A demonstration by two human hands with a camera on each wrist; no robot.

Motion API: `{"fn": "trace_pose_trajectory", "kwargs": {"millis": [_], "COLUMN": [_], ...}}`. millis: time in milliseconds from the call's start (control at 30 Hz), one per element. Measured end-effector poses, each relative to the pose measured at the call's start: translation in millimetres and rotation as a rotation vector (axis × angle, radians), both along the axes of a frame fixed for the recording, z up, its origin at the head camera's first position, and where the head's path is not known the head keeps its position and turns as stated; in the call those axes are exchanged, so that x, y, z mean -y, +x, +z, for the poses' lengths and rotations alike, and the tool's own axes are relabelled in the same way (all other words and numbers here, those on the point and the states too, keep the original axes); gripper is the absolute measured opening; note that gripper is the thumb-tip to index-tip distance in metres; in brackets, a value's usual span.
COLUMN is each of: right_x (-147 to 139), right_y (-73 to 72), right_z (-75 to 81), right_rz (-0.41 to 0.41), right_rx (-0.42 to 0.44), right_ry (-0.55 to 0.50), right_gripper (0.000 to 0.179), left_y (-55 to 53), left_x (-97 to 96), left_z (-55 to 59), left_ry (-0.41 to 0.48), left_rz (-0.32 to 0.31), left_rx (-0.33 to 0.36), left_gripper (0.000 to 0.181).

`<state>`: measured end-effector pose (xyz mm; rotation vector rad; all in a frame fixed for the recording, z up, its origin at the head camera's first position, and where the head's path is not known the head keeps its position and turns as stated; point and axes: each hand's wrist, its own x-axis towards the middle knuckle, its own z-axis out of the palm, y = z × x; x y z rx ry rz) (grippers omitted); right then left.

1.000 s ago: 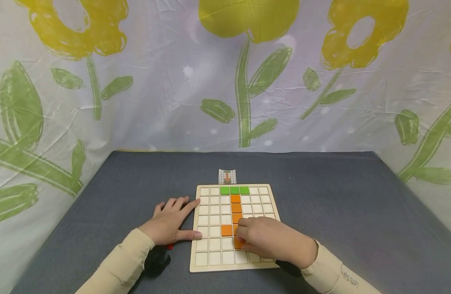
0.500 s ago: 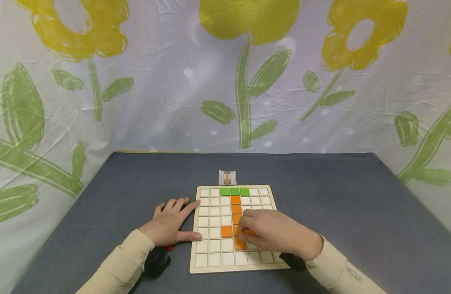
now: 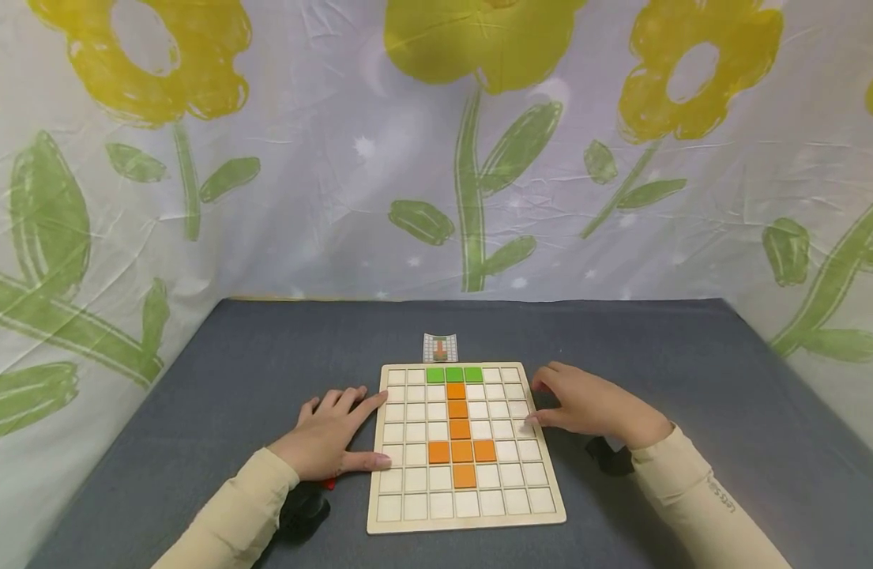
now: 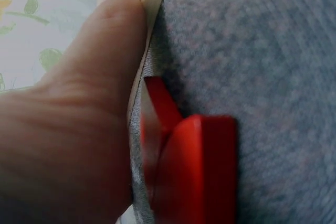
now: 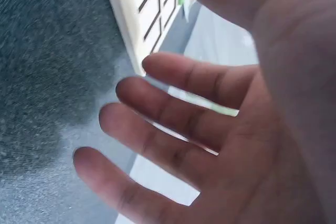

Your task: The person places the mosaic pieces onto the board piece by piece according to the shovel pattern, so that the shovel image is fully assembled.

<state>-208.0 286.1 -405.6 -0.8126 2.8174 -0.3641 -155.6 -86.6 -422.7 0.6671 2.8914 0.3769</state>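
Observation:
A square wooden grid board (image 3: 503, 498) lies flat on the dark table. Three green tiles (image 3: 453, 375) sit in its top row, above orange tiles (image 3: 460, 429) that form a column with one tile on either side lower down. My left hand (image 3: 329, 433) is spread at the board's left edge, thumb and a fingertip touching the rim. My right hand (image 3: 592, 405) is at the board's right edge, thumb over the rim; its fingers (image 5: 173, 114) look relaxed and separated in the right wrist view, holding nothing.
A small pattern card (image 3: 440, 348) lies just beyond the board. Red pieces (image 4: 194, 166) lie on the table beside my left hand, mostly hidden in the head view. A patterned cloth (image 3: 336, 158) hangs behind the table.
My right hand has moved off the orange tiles to the board's right edge, uncovering the orange tile right of the column. My left hand has stayed in place.

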Motion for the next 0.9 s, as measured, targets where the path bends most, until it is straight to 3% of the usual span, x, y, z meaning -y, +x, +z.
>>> {"fn": "trace_pose_trajectory", "kwargs": {"millis": [100,200,333,567,700,900], "right_x": [-1.7,-2.7,-4.7,-7.4,-7.6,-4.0], "right_y": [-2.0,-2.5,-2.6,-3.6,-4.3,-5.8], "right_z": [-2.9,-6.3,-8.7,-5.9,-5.3,-7.9], "right_rz": [-0.037,-0.042,-0.036,-0.036,-0.039,-0.03], "right_rx": [0.05,0.08,0.097,0.116,0.111,0.11], "right_ry": [0.024,0.043,0.05,0.045,0.047,0.056], "right_gripper": [0.071,0.077,0.077,0.076,0.078,0.08], "left_y": [-1.6,-6.8,-12.2,-11.7,-8.1,0.4], "left_x": [2.6,10.3,25.9,47.6,49.9,45.3], "left_z": [-0.9,2.0,19.3,48.4,53.8,50.5], "left_ry": [0.002,0.036,0.104,0.115,0.076,0.013], "left_rz": [-0.006,-0.011,0.007,-0.011,0.021,0.099], "left_rx": [0.036,0.133,0.265,0.387,0.422,0.413], "left_gripper": [0.091,0.089,0.079,0.039,0.032,0.037]}}
